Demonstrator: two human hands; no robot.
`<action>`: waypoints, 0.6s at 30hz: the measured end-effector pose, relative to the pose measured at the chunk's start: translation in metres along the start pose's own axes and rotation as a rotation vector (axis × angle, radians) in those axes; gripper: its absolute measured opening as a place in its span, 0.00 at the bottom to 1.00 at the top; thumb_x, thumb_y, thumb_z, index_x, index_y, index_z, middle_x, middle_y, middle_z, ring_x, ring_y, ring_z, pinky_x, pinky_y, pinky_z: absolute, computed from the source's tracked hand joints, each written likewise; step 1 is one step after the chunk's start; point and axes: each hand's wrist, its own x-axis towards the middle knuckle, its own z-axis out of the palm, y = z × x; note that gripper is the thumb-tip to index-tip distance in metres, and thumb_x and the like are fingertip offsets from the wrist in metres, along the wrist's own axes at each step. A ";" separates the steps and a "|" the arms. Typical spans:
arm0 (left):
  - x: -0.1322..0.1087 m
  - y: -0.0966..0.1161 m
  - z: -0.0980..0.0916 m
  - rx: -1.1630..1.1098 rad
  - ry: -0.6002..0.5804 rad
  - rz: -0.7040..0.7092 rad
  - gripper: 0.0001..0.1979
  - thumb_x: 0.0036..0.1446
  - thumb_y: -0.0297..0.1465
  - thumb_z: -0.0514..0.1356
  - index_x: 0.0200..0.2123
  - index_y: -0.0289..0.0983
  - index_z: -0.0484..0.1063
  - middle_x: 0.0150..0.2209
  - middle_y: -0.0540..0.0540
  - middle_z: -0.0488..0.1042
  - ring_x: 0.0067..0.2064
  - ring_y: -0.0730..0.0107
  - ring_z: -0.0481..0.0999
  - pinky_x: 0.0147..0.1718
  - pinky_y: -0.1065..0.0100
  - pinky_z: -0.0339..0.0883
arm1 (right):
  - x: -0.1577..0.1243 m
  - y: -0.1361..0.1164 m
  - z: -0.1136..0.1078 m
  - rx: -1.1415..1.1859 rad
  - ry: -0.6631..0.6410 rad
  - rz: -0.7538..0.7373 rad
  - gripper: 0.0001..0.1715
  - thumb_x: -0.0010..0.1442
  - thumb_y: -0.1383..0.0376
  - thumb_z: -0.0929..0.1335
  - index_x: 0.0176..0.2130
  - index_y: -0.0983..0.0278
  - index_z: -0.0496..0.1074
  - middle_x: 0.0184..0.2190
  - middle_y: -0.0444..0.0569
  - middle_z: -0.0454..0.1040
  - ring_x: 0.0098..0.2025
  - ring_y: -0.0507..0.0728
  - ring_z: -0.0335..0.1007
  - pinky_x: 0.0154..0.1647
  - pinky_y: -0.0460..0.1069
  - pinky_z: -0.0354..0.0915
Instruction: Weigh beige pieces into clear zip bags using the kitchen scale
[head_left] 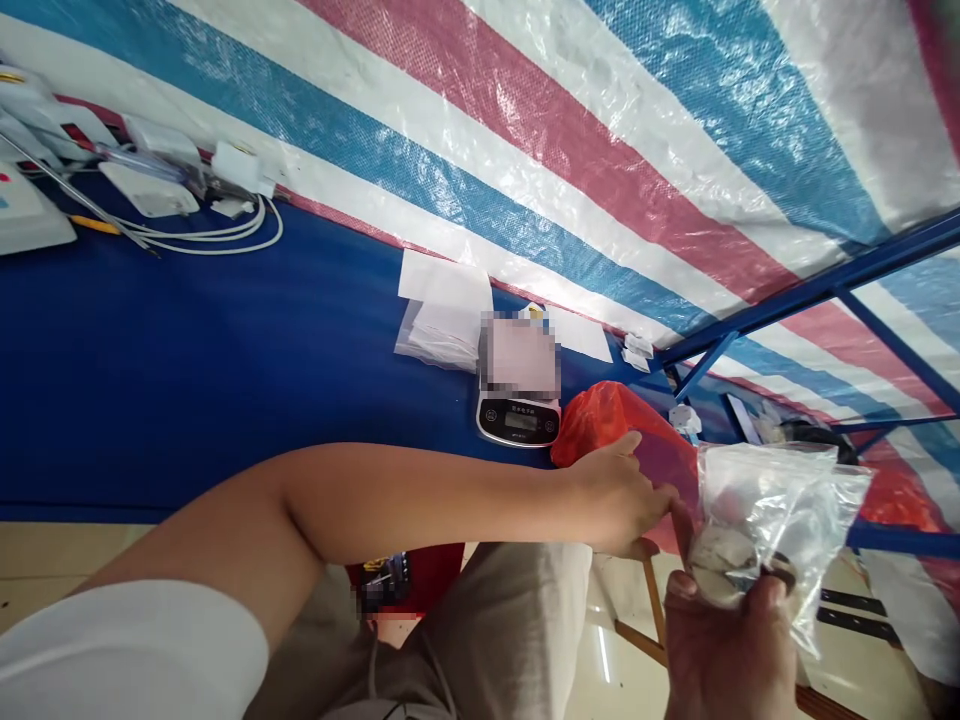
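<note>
Right hand [727, 640], lower right: fingers pinching clear bags [784, 510], bulk beyond fingertips. Left hand [615, 497], right of centre: thumb, forefinger spread against red bag [600, 420]; cannot tell if gripping.

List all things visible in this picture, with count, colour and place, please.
Table: one, blue, across the middle
Sheet: one, striped blue, white, red, behind table
Adapters and cable: several, white, table's left
Tool handle: one, orange, near adapters
Scale: one, black and white, central
Papers: several, white, beside scale
Red bag: one, red, right of scale
Metal frame: one, blue, right
Distant items: several, mixed, far right
Partly hidden object: one, red, between legs
Clear bags: count unclear, transparent, lower right
Trousers: one pair, beige, bottom
Sleeve: one, white, left
Left hand: one, bare, at red bag
Right hand: one, bare, gripping clear bags
</note>
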 end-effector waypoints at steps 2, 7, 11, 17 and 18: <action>0.000 0.003 -0.007 0.011 0.009 -0.037 0.21 0.61 0.41 0.63 0.49 0.31 0.77 0.26 0.48 0.77 0.27 0.63 0.74 0.59 0.48 0.62 | 0.004 0.003 0.001 0.001 0.043 -0.035 0.31 0.63 0.54 0.76 0.63 0.55 0.75 0.65 0.54 0.73 0.58 0.63 0.78 0.25 0.41 0.70; -0.001 0.012 -0.031 -0.036 0.001 -0.142 0.23 0.59 0.43 0.61 0.47 0.28 0.75 0.25 0.45 0.75 0.24 0.62 0.70 0.48 0.45 0.65 | 0.009 0.007 0.006 -0.005 0.229 -0.164 0.27 0.59 0.61 0.77 0.58 0.58 0.79 0.62 0.49 0.77 0.61 0.62 0.75 0.37 0.47 0.79; -0.002 0.012 -0.051 -0.077 -0.060 -0.222 0.19 0.59 0.40 0.60 0.46 0.31 0.75 0.26 0.44 0.74 0.25 0.62 0.68 0.42 0.47 0.65 | 0.012 0.004 0.007 0.006 0.232 -0.233 0.27 0.57 0.66 0.77 0.57 0.58 0.80 0.57 0.48 0.79 0.57 0.61 0.77 0.37 0.49 0.80; -0.004 0.008 -0.077 -0.025 -0.092 -0.235 0.14 0.55 0.30 0.62 0.45 0.33 0.75 0.26 0.47 0.71 0.24 0.68 0.64 0.38 0.53 0.62 | 0.016 0.005 0.004 -0.014 0.224 -0.327 0.30 0.56 0.70 0.77 0.58 0.62 0.78 0.60 0.51 0.78 0.54 0.60 0.78 0.34 0.48 0.81; -0.005 0.007 -0.080 0.000 -0.093 -0.241 0.15 0.53 0.28 0.62 0.46 0.33 0.75 0.26 0.48 0.71 0.24 0.68 0.64 0.37 0.54 0.62 | 0.016 0.005 0.005 -0.034 0.236 -0.346 0.30 0.55 0.71 0.77 0.58 0.61 0.78 0.59 0.51 0.78 0.52 0.59 0.79 0.34 0.48 0.81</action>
